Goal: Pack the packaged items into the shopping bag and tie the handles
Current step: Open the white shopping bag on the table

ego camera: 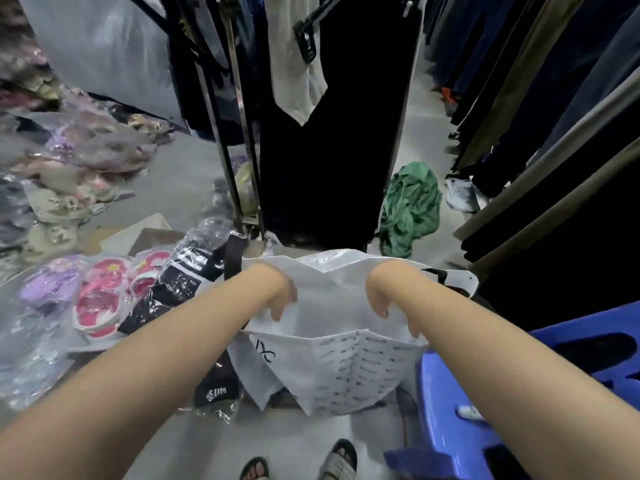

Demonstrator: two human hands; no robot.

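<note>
White printed shopping bag (332, 368) is held up in front of the person, above the grey floor, just left of a blue plastic stool (446, 393). Left hand (278, 292) and right hand (381, 296) each grip the rim, fingers (277, 311) curled over the edge into the opening, pulling it apart.

Mouth faces up toward the camera. Its long axis runs left to right between the hands, and the body hangs downward.

Progress: early. The interior shows only white lining, so nothing appears packed. Clear-wrapped pink slippers (100, 299) and black garment packets (180, 282) lie on the floor to the left, unpacked. A dark strap (232, 261), likely a handle, hangs loose and untied.
</note>
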